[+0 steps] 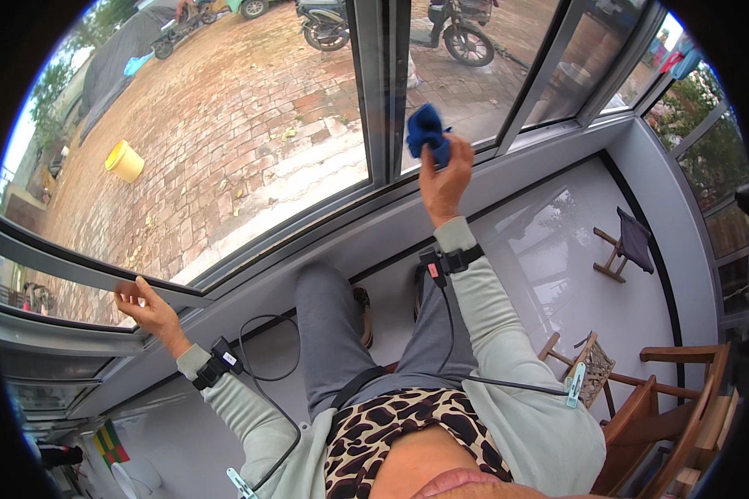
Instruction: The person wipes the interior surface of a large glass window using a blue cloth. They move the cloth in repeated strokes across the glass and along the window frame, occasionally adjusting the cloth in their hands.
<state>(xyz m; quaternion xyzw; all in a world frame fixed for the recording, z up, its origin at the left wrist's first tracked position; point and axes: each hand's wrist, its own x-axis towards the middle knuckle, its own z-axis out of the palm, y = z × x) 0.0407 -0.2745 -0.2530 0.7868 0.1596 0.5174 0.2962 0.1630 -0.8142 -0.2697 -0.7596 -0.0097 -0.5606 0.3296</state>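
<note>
A bunched blue cloth (pixel 429 134) is pinched in the fingers of my right hand (pixel 447 178). It is against or very close to a window pane (pixel 462 93), just right of the metal upright (pixel 381 93); contact cannot be made out. My left hand (pixel 153 312) is at the grey metal edge of a window sash (pixel 87 267) on the left. Its thumb and fingers are around that edge, the fingertips partly blurred or hidden. A large pane (pixel 237 174) spans the space between my hands. The window ledge (pixel 349 227) runs below it, close to my knees.
Low on the tiled floor (pixel 537 299) to the right are a folding stool (pixel 627 240), a woven-seat stool (pixel 593 368) and a wooden chair (pixel 655 399). Cables (pixel 274 405) hang from both wrist devices. At lower left is a white bucket (pixel 138 475). A yellow bucket (pixel 125 162) stands outside.
</note>
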